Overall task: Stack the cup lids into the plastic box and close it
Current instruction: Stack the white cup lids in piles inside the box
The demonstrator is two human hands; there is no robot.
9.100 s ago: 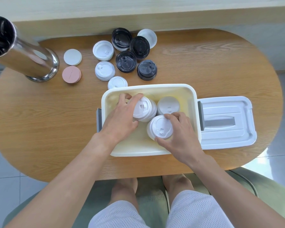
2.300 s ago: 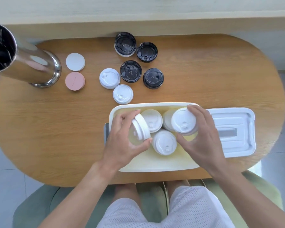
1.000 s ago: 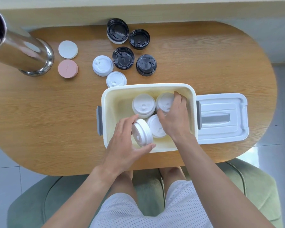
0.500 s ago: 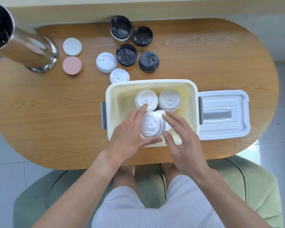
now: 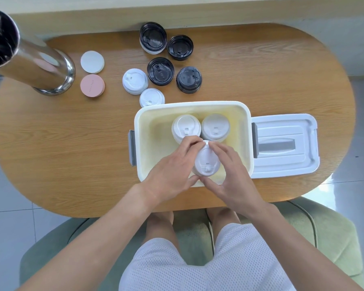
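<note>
An open cream plastic box (image 5: 147, 131) sits at the table's near edge. Inside, two stacks of white cup lids stand at the back, one on the left (image 5: 185, 128) and one on the right (image 5: 215, 127). In front of them, my left hand (image 5: 172, 171) and my right hand (image 5: 231, 173) both grip a white lid (image 5: 207, 162) from either side over the front stack. Beyond the box lie two white lids (image 5: 135, 80) (image 5: 152, 97) and several black lids (image 5: 160, 71). The box's white cover (image 5: 286, 143) rests flat on the table to the right.
A tall steel tumbler (image 5: 27, 57) stands at the far left, with a white coaster (image 5: 92, 61) and a pink coaster (image 5: 92, 85) beside it. The oval wooden table (image 5: 61, 143) has a rounded edge near my knees. A green seat is below.
My left hand brought its white lid from the box's left front over the front stack. My right hand left the back right stack and came to grip the same lid.
</note>
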